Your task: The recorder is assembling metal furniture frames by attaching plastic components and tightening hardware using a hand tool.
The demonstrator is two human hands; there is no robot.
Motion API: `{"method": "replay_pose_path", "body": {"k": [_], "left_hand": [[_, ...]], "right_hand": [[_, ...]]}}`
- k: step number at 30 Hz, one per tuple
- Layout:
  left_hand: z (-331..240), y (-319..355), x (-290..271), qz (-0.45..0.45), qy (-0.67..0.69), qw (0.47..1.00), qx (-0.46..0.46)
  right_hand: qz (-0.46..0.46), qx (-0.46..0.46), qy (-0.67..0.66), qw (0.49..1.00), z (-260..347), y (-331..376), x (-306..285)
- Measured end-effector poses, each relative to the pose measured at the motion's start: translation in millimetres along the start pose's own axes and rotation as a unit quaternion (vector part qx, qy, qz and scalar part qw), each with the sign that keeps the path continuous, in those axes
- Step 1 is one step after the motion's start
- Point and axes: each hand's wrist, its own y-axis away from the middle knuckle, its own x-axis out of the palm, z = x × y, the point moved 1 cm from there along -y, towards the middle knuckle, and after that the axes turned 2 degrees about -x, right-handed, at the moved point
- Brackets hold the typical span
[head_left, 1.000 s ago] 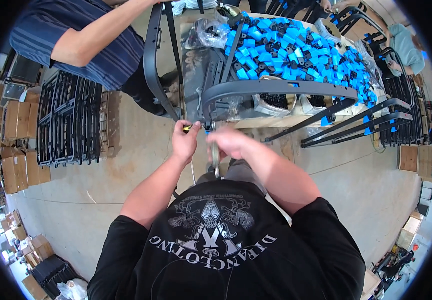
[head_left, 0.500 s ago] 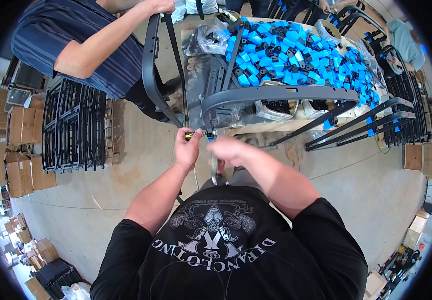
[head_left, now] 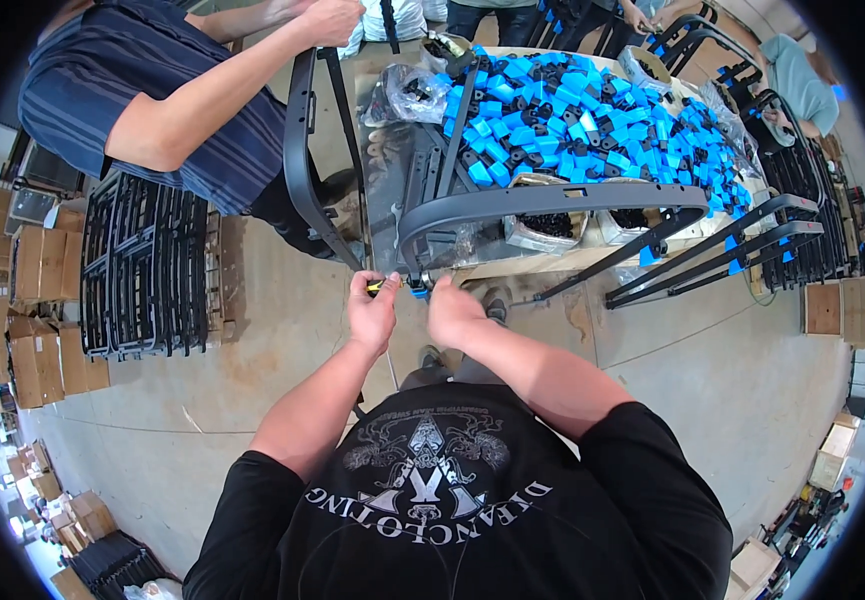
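My left hand (head_left: 371, 318) is closed around a screwdriver (head_left: 376, 287) with a yellow and black handle, its tip end toward the joint in front of me. Just right of it, my right hand (head_left: 453, 312) is closed with the fingertips against the lower end of a black curved metal frame (head_left: 552, 201). What those fingers pinch is hidden. Between both hands, a small blue plastic piece (head_left: 419, 293) sits at that frame end. The frame leans across the table's near edge. A second black frame (head_left: 299, 150) stands to the left.
Blue and black plastic pieces (head_left: 562, 120) are heaped on the table (head_left: 382, 215), with boxes of small black parts (head_left: 546, 227) at its near edge. A co-worker in a striped shirt (head_left: 167, 95) stands left. Stacked frames (head_left: 142, 265) and cartons (head_left: 42, 270) lie beyond; more frames (head_left: 722, 250) lean right.
My right hand, blurred before, has come to rest beside the blue piece at the frame end. My left hand keeps the screwdriver at the joint. The co-worker's hand has lifted off the left frame.
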Motion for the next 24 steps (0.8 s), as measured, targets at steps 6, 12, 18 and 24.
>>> {"method": "replay_pose_path", "body": {"k": [6, 12, 18, 24], "left_hand": [[6.9, -2.1, -21.4, -0.009, 0.006, 0.999, 0.053], [9.9, -7.6, -21.9, -0.002, -0.022, 1.000, 0.018], [-1.6, -5.0, 2.2, 0.026, -0.003, 1.000, -0.005], [19.4, -6.5, -28.3, -0.026, -0.043, 0.996, 0.080]], "right_hand": [[0.292, 0.196, -0.435, 0.829, 55.2, 11.6, -68.3], [0.285, 0.146, -0.305, 0.897, 44.1, 3.9, -46.2], [-0.049, 0.035, 0.021, 0.998, 9.0, 7.0, -7.0], [0.249, 0.189, -0.463, 0.829, 66.5, 24.0, -73.3]]}}
